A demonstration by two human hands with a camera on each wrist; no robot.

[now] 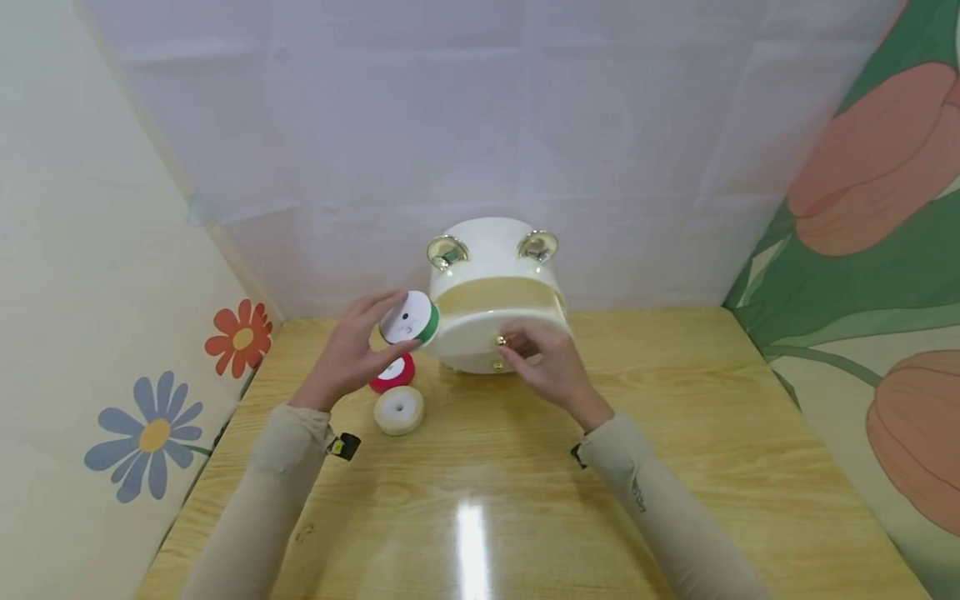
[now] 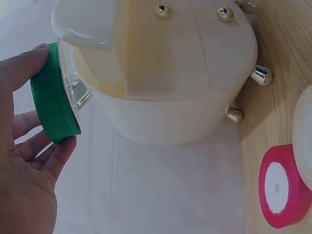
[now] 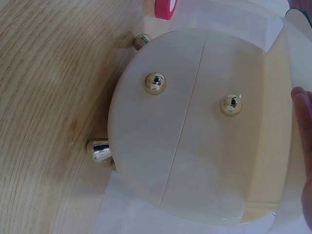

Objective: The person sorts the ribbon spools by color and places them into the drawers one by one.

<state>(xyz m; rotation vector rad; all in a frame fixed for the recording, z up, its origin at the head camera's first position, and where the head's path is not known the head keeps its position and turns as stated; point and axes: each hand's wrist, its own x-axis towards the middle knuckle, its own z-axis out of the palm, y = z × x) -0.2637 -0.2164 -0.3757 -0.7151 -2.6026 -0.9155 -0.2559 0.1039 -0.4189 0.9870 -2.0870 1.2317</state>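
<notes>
My left hand [image 1: 358, 346] grips a roll of green ribbon [image 2: 54, 95] between thumb and fingers, beside the upper left of a rounded white drawer box [image 1: 491, 242]. In the head view, the roll's white face points up. The box's upper drawer [image 1: 468, 337] is pulled out, with its cream inside showing. My right hand [image 1: 551, 362] is at the drawer's front; in the head view, its fingertips overlap the upper gold knob [image 1: 501, 340]. From the right wrist, the fingers [image 3: 303, 117] appear straight and apart from that knob. A second gold knob [image 3: 155, 83] sits on the lower drawer.
A red ribbon roll [image 1: 393, 373] and a cream ribbon roll [image 1: 399, 410] lie on the wooden table [image 1: 675, 433] left of the box. Two gold-rimmed ears [image 1: 537, 246] stick up from the box top. A white cloth wall [image 1: 600, 150] rises behind.
</notes>
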